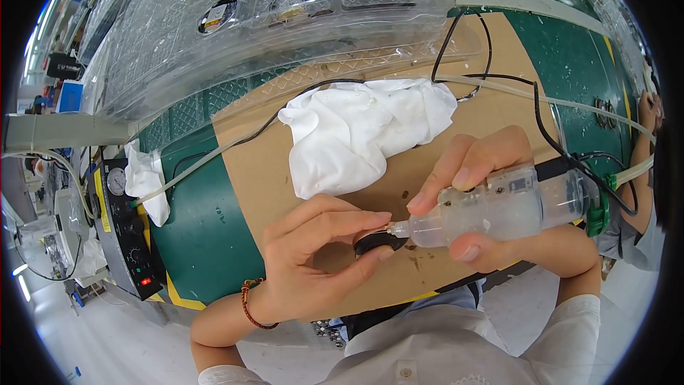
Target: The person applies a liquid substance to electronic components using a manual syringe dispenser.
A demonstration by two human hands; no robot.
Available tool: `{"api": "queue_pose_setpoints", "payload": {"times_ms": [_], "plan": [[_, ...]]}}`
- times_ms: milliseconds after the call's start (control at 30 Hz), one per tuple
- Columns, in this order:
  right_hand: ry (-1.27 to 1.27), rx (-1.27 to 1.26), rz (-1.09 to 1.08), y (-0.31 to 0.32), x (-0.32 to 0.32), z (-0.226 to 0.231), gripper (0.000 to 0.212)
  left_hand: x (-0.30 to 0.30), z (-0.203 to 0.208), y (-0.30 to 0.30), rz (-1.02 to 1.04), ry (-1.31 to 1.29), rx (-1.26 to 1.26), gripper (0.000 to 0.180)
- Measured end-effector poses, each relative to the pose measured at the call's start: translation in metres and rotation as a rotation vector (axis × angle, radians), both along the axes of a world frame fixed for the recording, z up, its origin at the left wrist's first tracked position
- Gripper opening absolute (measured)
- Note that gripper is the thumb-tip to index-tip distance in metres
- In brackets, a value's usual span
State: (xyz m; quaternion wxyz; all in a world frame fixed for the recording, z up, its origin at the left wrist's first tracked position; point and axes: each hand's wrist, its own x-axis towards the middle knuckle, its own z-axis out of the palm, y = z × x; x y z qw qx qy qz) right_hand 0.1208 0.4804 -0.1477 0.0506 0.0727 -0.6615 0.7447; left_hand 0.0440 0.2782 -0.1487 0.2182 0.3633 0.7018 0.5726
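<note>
My left hand (317,260) pinches a small round black part (380,240) between thumb and fingers, low over the cardboard. In my right hand (491,199) lies a clear dispensing syringe (499,203) with whitish content, held nearly level. Its tip (400,229) points left and meets the edge of the black part; whether it touches cannot be made out. A green cap (598,207) and a hose close the syringe's right end. Just beyond my hands a crumpled white cloth (360,132) rests on the cardboard sheet (256,192).
Stacked clear plastic trays (285,21) with round parts stand at the back. A black dispenser controller (125,228) with a gauge sits at left, beside another white cloth (146,178). A pale hose (192,164) and black cable (538,110) cross the green mat. Another person's arm (641,178) shows at right.
</note>
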Motion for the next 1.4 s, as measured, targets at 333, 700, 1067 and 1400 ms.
{"api": "queue_pose_setpoints", "payload": {"times_ms": [333, 700, 1067, 1400], "plan": [[0.038, 0.032, 0.031, 0.0033, -0.0009, -0.0016, 0.051, 0.0031, -0.0023, 0.0007, 0.000, -0.118, 0.034, 0.030], [0.066, 0.063, 0.046, 0.0023, -0.0013, 0.0001, 0.050, 0.0046, -0.0045, -0.0019, 0.029, -0.129, 0.010, 0.029], [0.046, 0.022, 0.041, 0.0023, -0.0003, 0.0002, 0.050, 0.0051, -0.0029, -0.0003, 0.046, -0.147, 0.046, 0.033], [0.054, 0.016, 0.049, 0.0020, -0.0010, -0.0006, 0.050, 0.0059, -0.0010, -0.0003, 0.051, -0.199, 0.036, 0.038]]}}
